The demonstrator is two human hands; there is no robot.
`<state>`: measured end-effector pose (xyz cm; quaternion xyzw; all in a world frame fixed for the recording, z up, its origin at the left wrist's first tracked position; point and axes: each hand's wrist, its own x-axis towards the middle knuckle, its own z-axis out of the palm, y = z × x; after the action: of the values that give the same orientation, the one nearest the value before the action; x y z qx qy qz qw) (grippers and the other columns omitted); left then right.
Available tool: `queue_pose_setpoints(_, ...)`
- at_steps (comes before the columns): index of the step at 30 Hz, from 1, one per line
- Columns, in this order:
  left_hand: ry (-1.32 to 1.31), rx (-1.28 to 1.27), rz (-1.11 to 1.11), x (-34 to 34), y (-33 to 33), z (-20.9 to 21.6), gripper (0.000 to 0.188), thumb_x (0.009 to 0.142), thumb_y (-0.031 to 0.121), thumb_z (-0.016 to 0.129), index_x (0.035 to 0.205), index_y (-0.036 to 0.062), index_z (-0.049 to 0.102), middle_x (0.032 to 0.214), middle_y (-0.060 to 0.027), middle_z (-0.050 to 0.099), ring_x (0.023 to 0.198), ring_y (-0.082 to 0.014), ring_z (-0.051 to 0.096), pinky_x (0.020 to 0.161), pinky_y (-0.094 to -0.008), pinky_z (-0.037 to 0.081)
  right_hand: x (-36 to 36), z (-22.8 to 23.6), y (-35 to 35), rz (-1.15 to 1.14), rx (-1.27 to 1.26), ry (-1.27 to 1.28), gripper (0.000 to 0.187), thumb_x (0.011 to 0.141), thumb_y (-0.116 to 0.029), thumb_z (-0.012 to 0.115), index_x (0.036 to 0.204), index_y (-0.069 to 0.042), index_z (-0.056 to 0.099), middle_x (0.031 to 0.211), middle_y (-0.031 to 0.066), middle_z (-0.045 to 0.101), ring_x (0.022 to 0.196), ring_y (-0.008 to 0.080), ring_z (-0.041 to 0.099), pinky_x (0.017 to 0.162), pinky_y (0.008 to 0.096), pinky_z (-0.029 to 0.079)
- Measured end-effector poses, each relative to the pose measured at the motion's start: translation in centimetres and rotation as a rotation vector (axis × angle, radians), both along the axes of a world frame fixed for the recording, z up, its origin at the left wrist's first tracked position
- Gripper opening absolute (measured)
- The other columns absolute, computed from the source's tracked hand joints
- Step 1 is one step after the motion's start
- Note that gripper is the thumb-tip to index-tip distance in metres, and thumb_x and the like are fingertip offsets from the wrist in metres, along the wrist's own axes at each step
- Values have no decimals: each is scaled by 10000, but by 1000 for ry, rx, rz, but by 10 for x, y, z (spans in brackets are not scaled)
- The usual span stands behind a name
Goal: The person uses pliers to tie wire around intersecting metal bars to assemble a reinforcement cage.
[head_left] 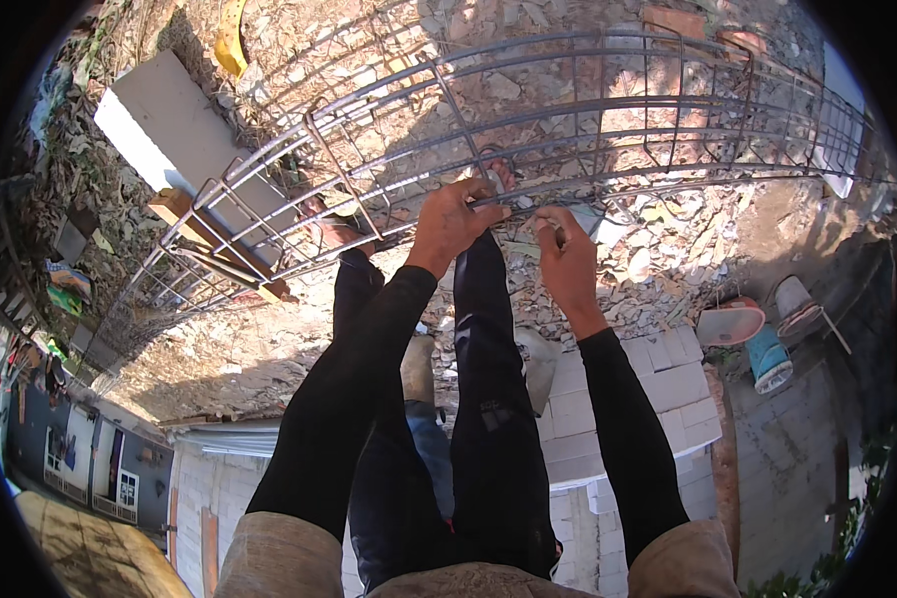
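Observation:
A long cage of steel reinforcing bars (543, 116), with square stirrups along it, stretches across in front of me. My left hand (455, 225) is closed at the cage's near bars, its thumb and fingers pinched together. What lies between those fingers is too small to make out. Just to the right, my right hand (569, 258) is curled with thumb and forefinger together, close to the near bar. Anything it pinches is likewise too small to see. Both forearms are in black sleeves.
Beneath the cage's left end lie a wooden block (191, 221) and a grey-white block (164, 110). Dry leaves and rubble cover the ground around my feet. Pale blocks (618, 399) are stacked near my right leg. A turquoise bucket (767, 357) and other containers lie at the right.

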<state>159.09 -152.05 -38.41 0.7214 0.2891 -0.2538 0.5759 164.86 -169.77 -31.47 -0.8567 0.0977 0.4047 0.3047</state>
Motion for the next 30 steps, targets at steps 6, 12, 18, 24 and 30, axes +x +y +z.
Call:
queue_pose_setpoints(6,-122,140,48,-13,-8,-6,273,782,224,794,966,27,753,846,-183,718,706,-312,710,671,-396,547,2,-2,5,57,-11,-17,170,975,-177,589,1086,-88,682,619,117,599,526,213,557,554,373,444)
queue_pose_setpoints(12,-104,100,78,-17,-6,-8,225,795,170,793,967,30,761,823,-182,714,690,-315,702,651,-401,535,11,-2,10,222,-83,-73,176,957,-181,601,1078,-89,689,692,174,662,637,328,676,599,429,504)
queue_pose_setpoints(18,-92,81,65,-13,-1,-7,202,809,189,777,935,31,773,754,-180,702,663,-319,688,638,-399,522,43,-4,38,746,-164,-251,133,918,-176,643,991,-84,704,743,164,695,704,345,703,628,459,547)
queue_pose_setpoints(24,69,-75,94,-12,5,-15,188,802,176,762,913,25,779,713,-158,702,637,-270,694,640,-379,530,72,-39,80,1260,-41,-247,140,860,-172,684,962,-80,713,791,149,702,815,337,724,701,436,578)
queue_pose_setpoints(30,68,-119,86,-2,3,-16,179,802,118,745,957,37,786,732,-132,722,640,-229,699,636,-355,537,86,-49,89,1363,12,-257,208,782,-197,785,951,-84,740,830,133,714,846,357,722,740,449,582)
